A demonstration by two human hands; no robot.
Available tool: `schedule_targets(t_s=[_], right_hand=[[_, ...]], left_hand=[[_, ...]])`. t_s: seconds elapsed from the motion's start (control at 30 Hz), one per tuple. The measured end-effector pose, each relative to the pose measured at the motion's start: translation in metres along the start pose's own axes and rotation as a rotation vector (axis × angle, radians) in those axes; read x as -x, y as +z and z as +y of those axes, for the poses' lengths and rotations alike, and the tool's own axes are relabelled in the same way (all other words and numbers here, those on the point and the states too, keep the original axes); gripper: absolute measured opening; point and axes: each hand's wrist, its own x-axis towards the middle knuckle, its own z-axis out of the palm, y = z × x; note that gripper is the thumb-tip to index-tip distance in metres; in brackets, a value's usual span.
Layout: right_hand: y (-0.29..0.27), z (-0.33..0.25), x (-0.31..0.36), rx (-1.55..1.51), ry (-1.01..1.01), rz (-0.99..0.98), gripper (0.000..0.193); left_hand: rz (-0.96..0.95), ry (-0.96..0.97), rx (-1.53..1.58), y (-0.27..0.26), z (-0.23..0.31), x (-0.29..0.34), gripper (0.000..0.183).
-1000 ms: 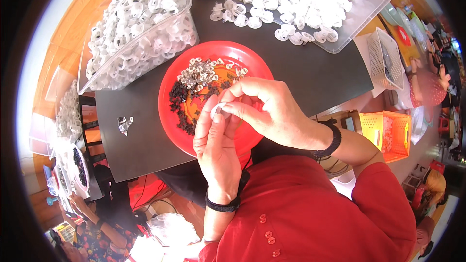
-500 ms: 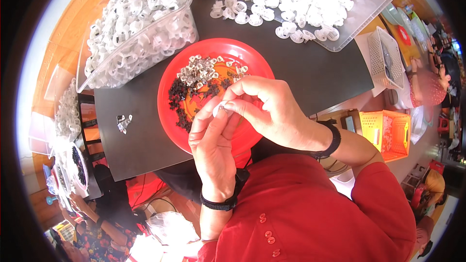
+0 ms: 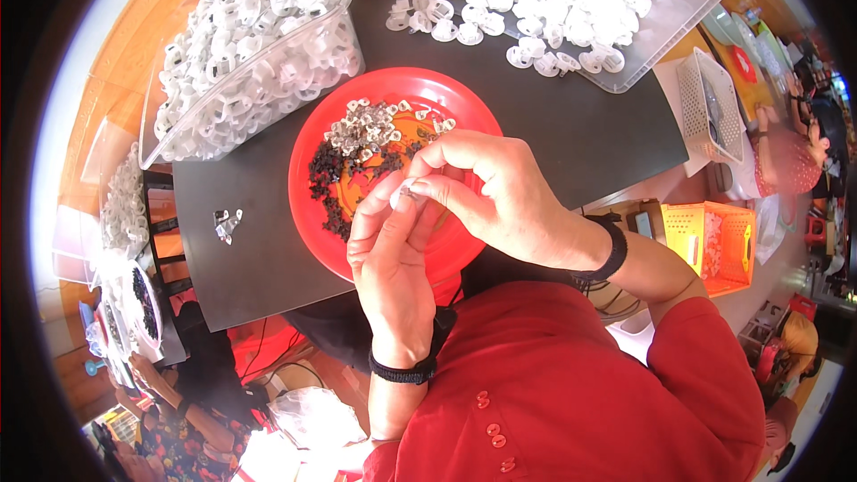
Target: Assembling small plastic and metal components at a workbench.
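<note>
Over a red round tray point(image 3: 308, 236), both of my hands meet at a small white plastic piece point(image 3: 402, 193). My left hand point(image 3: 393, 245) pinches it between thumb and fingers. From the right, my right hand point(image 3: 491, 192) closes its thumb and forefinger on the same piece; something small and metallic shows at the fingertips, too small to name. In the tray lie a heap of small shiny metal clips point(image 3: 361, 129) and a spread of small black parts point(image 3: 328, 178). My fingers hide part of the tray's near right side.
A clear bin point(image 3: 254, 94) heaped with white plastic pieces stands at the back left. Another clear bin point(image 3: 638, 76) lies at the back right, white round pieces point(image 3: 553, 0) spilling from it. Few metal bits point(image 3: 228, 225) lie left. A yellow crate point(image 3: 714, 245) is right; co-workers sit both sides.
Both hands stay together on the white piece, with only slight finger shifts. The tray and other things look the same.
</note>
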Motion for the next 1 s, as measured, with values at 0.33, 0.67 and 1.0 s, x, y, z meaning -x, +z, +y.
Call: schedule_targets(t_s=[0.33,0.67,1.0], right_hand=[[0.0,0.008,0.0,0.067,-0.012,0.007,0.006],[0.002,0.002,0.003,0.178,-0.145,0.089,0.007],[0.01,0.001,0.005,0.164,-0.109,0.06,0.009]], left_hand=[[0.04,-0.032,-0.008,-0.004,-0.001,-0.003,0.022],[-0.017,-0.029,0.098,0.0,0.0,-0.002,0.031],[-0.036,0.08,-0.041,0.004,-0.006,0.0,0.029]])
